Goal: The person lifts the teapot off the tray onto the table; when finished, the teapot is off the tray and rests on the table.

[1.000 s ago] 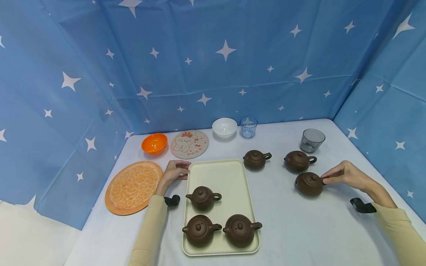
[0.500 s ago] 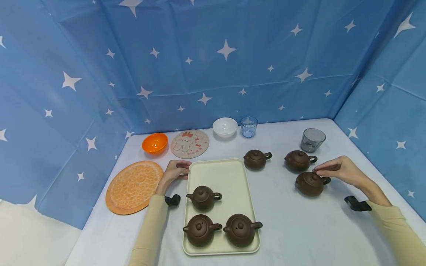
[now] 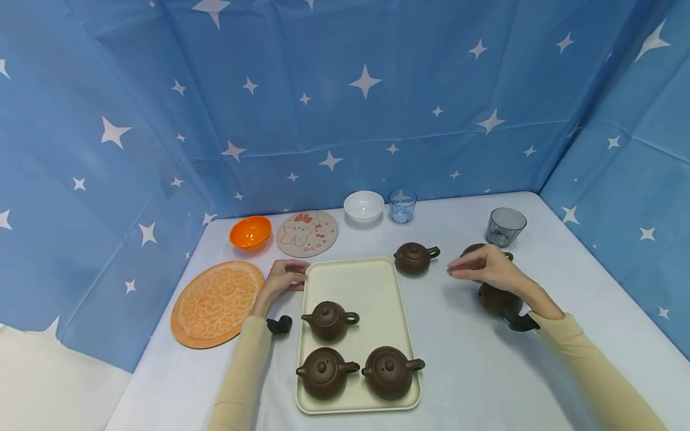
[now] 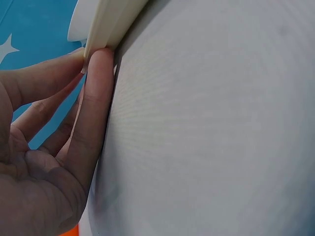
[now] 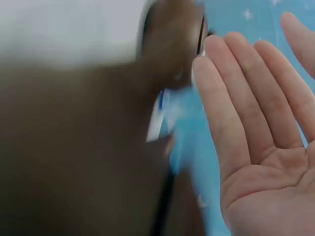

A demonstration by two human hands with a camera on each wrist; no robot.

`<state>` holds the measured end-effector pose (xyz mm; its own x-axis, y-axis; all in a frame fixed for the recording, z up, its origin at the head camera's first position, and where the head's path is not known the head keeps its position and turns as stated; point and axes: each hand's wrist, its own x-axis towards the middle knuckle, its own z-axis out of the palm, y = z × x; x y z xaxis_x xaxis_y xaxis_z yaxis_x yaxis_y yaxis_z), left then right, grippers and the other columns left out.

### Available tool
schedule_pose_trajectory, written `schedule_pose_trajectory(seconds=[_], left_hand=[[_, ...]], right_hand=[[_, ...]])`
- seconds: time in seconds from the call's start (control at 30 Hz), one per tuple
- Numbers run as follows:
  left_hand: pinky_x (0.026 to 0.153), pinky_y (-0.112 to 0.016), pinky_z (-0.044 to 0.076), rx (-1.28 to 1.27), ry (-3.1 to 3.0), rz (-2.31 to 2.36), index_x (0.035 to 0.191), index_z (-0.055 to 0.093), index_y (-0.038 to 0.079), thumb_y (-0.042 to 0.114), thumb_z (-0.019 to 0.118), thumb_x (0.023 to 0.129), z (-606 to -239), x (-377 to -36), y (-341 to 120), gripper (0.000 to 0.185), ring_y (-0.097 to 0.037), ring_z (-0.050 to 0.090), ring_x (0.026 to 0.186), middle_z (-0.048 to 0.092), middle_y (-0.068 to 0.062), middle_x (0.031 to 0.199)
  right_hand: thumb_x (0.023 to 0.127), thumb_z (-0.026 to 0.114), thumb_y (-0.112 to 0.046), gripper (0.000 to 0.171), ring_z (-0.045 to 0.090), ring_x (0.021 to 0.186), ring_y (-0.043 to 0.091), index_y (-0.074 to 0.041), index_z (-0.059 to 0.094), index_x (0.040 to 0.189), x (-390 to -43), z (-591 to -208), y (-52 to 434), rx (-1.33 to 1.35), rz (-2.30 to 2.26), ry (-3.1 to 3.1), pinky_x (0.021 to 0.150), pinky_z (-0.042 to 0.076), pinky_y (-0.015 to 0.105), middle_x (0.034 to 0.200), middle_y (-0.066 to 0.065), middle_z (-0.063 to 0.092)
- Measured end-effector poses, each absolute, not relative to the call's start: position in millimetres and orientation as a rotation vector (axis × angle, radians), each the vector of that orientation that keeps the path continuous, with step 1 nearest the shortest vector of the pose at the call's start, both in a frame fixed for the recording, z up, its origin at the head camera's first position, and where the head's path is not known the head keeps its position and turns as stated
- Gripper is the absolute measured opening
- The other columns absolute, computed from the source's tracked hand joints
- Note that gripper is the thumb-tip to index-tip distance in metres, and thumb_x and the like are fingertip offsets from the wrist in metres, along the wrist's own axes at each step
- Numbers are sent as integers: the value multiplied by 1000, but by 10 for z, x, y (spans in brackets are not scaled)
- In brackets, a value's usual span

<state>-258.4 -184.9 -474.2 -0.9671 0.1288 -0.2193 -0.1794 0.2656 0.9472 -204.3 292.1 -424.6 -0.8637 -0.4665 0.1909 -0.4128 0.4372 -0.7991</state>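
My left hand [image 3: 281, 279] lies at the far left corner of the cream tray [image 3: 358, 281], its fingertips [image 4: 98, 69] touching the tray's rim [image 4: 106, 24]. Three brown teapots [image 3: 329, 320] [image 3: 321, 372] [image 3: 389, 371] stand on the tray. My right hand [image 3: 477, 266] hovers over the table with straight fingers and holds nothing; the right wrist view shows its bare palm [image 5: 256, 147] beside a blurred brown teapot [image 5: 74, 147]. A teapot [image 3: 415, 258] stands just left of that hand. Another [image 3: 473, 248] is mostly hidden behind it, and a third [image 3: 496, 299] sits under the wrist.
Along the back stand an orange bowl [image 3: 250, 232], a round picture coaster [image 3: 307, 233], a white bowl [image 3: 363, 206], a blue glass [image 3: 402, 205] and a grey glass [image 3: 505, 227]. An orange patterned plate [image 3: 215, 302] lies left of the tray. Blue starred cloth walls three sides.
My right hand has left the handle of the near right teapot and moved left and up over the teapots, fingers now straight. The left hand and the tray have not moved.
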Motion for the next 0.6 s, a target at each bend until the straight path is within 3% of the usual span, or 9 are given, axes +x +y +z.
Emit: schedule_pose_trajectory(seconds=[0.2, 0.6], left_hand=[[69, -34, 62, -42, 2280, 1760, 122, 59, -10, -7, 64, 83, -4754, -2580, -1853, 39, -12, 64, 70, 61, -25, 108], [66, -30, 61, -65, 2289, 1766, 120, 60, -8, -7, 65, 82, -4771, -2593, -1857, 38, -12, 62, 68, 62, -17, 101]], right_hand=[[84, 74, -14, 26, 70, 85, 11, 5, 72, 102, -2105, -4295, 2376, -886, -1392, 2471, 74, 59, 23, 95, 11, 74], [82, 75, -9, 21, 71, 82, 16, 4, 73, 98, -2086, -4439, 1526, -1039, -1366, 2284, 73, 60, 24, 92, 12, 74]])
